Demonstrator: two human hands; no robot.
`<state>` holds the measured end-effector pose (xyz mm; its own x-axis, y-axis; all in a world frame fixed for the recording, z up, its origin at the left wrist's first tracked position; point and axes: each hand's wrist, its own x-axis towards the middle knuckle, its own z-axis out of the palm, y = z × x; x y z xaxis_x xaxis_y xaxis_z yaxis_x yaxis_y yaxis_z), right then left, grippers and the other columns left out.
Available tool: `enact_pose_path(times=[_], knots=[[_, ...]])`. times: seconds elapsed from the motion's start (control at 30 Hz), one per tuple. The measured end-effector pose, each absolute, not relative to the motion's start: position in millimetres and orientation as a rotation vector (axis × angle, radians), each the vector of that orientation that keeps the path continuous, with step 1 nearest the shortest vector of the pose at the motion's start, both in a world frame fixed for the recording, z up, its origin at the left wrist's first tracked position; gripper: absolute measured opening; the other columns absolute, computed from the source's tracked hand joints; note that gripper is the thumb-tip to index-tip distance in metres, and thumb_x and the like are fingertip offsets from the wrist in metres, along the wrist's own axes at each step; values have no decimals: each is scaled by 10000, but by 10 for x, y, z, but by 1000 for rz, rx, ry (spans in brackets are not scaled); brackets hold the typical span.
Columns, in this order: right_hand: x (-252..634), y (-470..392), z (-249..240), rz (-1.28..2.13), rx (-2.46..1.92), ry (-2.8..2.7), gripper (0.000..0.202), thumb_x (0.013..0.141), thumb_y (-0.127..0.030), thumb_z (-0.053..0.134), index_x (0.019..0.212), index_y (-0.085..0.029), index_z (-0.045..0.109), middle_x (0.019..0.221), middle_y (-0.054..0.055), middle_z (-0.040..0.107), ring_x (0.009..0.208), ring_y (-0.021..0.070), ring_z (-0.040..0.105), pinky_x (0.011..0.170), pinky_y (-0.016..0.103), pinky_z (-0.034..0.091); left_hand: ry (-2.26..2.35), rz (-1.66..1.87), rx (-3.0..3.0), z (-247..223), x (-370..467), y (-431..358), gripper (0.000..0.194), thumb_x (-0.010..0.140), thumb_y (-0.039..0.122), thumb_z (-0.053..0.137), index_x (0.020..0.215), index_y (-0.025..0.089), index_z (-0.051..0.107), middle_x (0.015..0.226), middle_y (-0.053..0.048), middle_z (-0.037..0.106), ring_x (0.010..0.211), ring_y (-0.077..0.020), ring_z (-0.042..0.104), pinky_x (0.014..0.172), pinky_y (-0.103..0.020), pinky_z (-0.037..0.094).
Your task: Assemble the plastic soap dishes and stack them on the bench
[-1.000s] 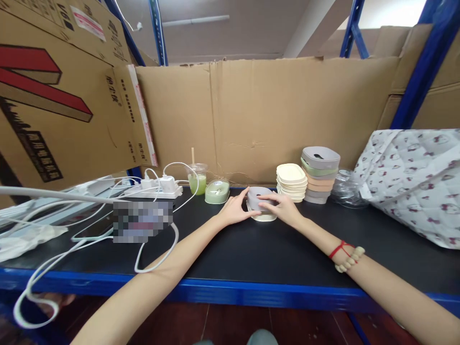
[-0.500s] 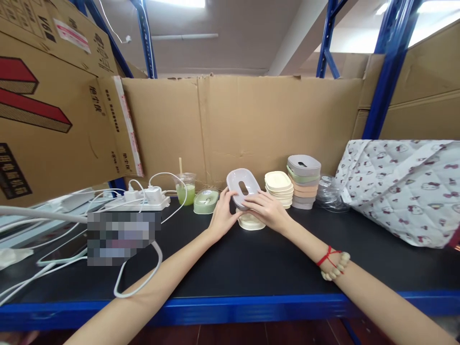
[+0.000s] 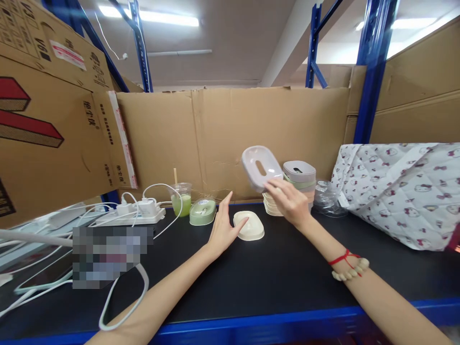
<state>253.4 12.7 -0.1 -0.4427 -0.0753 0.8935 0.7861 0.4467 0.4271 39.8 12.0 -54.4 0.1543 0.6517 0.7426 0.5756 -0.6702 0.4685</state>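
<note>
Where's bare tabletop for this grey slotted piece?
The widest bare patch of black tabletop lies in front of the cream piece, between the left forearm and right forearm. A smaller one lies between the right forearm and patterned bag. It's crowded at left with white cables and a power strip, and at back right with stacked containers and clear plastic.

Glossy plastic slotted cover [image 3: 272, 165] above the smooth plastic cream base [image 3: 254, 226]; matt bench [image 3: 247, 282] beneath that base, cardboard panel [image 3: 161, 139] behind it, quilted cloth bag [image 3: 398, 191] to its right

slotted lilac cover [image 3: 270, 167], glossy, tilted in midair, cream base [image 3: 251, 225], flat on black tabletop [image 3: 280, 282]
</note>
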Motion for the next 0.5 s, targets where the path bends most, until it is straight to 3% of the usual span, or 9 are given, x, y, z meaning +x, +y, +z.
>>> enact_pose_path(times=[0.13,0.23,0.5], knots=[[2866,212,100,-1186,-688,-1530,513,888,-106,432,1356,-315,424,1104,56,667,1039,193,616,868,324,529,1361,1258,2328,-561,415,79,464,878,417,411,1304,237,382,1351,-111,435,1274,-247,411,1046,-449,329],[3121,304,122,-1137,-827,-1465,512,896,-123,392,1362,-331,413,1105,69,649,1042,217,603,867,366,525,1403,1037,2389,-543,438,38,374,882,385,406,1212,231,491,1333,-103,452,1272,-250,409,1057,-461,310],[3512,572,51,-947,-987,-1518,472,859,-104,359,1223,-323,563,1116,75,606,1091,238,553,918,449,485,1371,862,2501,-534,464,5,301,891,359,380,1104,228,548,1268,-83,500,1187,-243,469,1009,-467,355]])
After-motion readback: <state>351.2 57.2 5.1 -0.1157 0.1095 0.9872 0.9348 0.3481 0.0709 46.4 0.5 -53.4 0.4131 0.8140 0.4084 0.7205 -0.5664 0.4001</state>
